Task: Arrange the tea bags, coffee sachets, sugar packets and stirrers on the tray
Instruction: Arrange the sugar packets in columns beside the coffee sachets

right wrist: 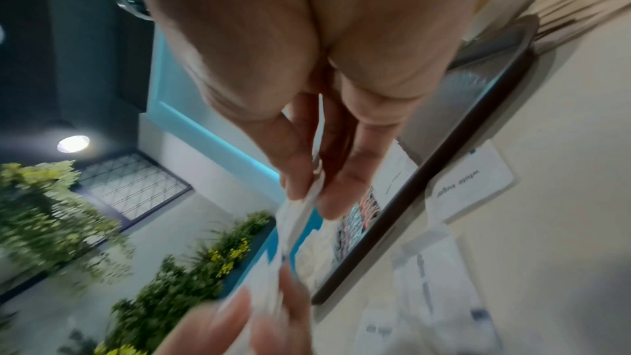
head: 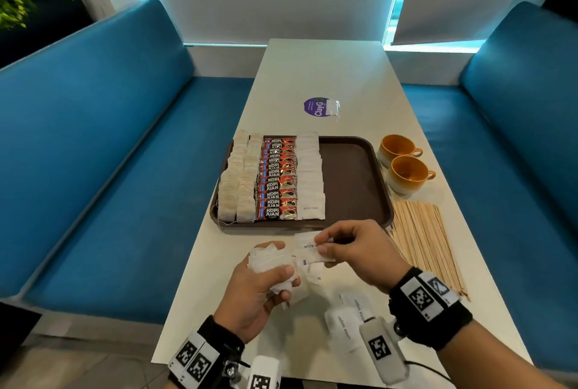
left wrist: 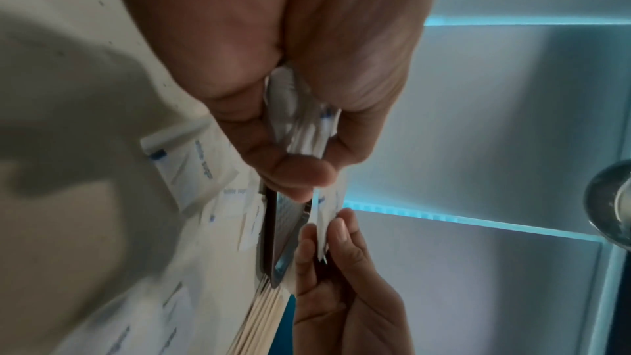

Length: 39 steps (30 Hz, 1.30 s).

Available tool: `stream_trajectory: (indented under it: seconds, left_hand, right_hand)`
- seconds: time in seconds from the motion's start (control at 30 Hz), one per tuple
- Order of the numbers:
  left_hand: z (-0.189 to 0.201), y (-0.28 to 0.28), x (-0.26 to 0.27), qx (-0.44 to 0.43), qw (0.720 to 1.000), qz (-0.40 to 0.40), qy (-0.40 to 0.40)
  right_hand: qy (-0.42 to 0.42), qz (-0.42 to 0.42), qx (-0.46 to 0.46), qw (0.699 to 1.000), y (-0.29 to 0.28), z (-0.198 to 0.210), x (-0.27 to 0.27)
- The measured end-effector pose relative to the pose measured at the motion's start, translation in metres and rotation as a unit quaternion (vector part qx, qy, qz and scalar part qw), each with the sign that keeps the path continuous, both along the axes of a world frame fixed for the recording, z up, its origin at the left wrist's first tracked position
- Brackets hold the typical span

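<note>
A brown tray (head: 350, 182) holds two rows of tea bags (head: 234, 182), a row of red coffee sachets (head: 276, 180) and a row of white sugar packets (head: 309, 176); its right half is bare. My left hand (head: 266, 282) grips a bunch of sugar packets (head: 269, 262) in front of the tray. My right hand (head: 353, 251) pinches one white sugar packet (head: 308, 248) at the bunch's right end. In the left wrist view the bunch of sugar packets (left wrist: 300, 123) sits between thumb and fingers. Wooden stirrers (head: 428, 241) lie right of the tray.
Loose sugar packets (head: 344, 323) lie on the white table (head: 328, 69) near its front edge. Two orange cups (head: 406, 169) stand right of the tray. A purple sticker (head: 314, 108) and a clear wrapper (head: 332, 107) lie beyond it. Blue benches flank the table.
</note>
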<state>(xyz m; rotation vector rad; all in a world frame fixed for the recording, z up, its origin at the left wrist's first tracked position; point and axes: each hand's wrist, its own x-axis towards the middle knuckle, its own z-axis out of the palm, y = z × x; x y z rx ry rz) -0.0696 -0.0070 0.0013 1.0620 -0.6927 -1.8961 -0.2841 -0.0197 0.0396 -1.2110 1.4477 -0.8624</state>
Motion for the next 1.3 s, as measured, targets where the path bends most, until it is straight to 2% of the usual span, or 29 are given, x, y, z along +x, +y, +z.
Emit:
stream_trajectory:
  seconds: [0.13, 0.3, 0.5, 0.67, 0.8, 0.97, 1.13, 1.2, 1.3]
  left_hand:
    - [-0.001, -0.004, 0.011, 0.016, 0.999, 0.014, 0.024]
    - [-0.003, -0.008, 0.021, 0.02, 0.999, 0.009, 0.036]
    - [-0.007, -0.011, 0.026, 0.03, 0.999, 0.007, 0.041]
    - [-0.009, -0.013, 0.028, 0.037, 0.999, 0.001, 0.037]
    - [-0.011, -0.014, 0.025, 0.031, 0.999, -0.006, 0.041]
    - [-0.01, -0.013, 0.025, 0.033, 0.998, -0.005, 0.058]
    - [-0.008, -0.013, 0.028, 0.023, 0.994, 0.001, 0.109]
    - [-0.004, -0.013, 0.026, 0.012, 0.994, 0.0, 0.111]
    - [0.005, -0.012, 0.019, -0.004, 0.995, -0.009, 0.097]
  right_hand:
    - [0.057, -0.007, 0.012, 0.998, -0.044, -0.007, -0.01]
    - [0.087, -0.089, -0.003, 0.992, -0.096, -0.029, -0.017]
    - [0.161, -0.045, 0.043, 0.985, -0.117, -0.054, -0.012]
    - [0.231, -0.014, 0.056, 0.971, -0.124, -0.055, -0.015]
    - [0.255, -0.009, 0.041, 0.966, -0.125, -0.052, -0.014]
    - [0.257, -0.032, 0.028, 0.965, -0.122, -0.047, -0.013]
    - [0.191, -0.072, -0.023, 0.979, -0.103, -0.023, -0.006]
    - [0.175, -0.048, -0.042, 0.983, -0.086, -0.009, 0.001]
    - [0.143, 0.03, -0.057, 0.988, -0.051, 0.006, 0.013]
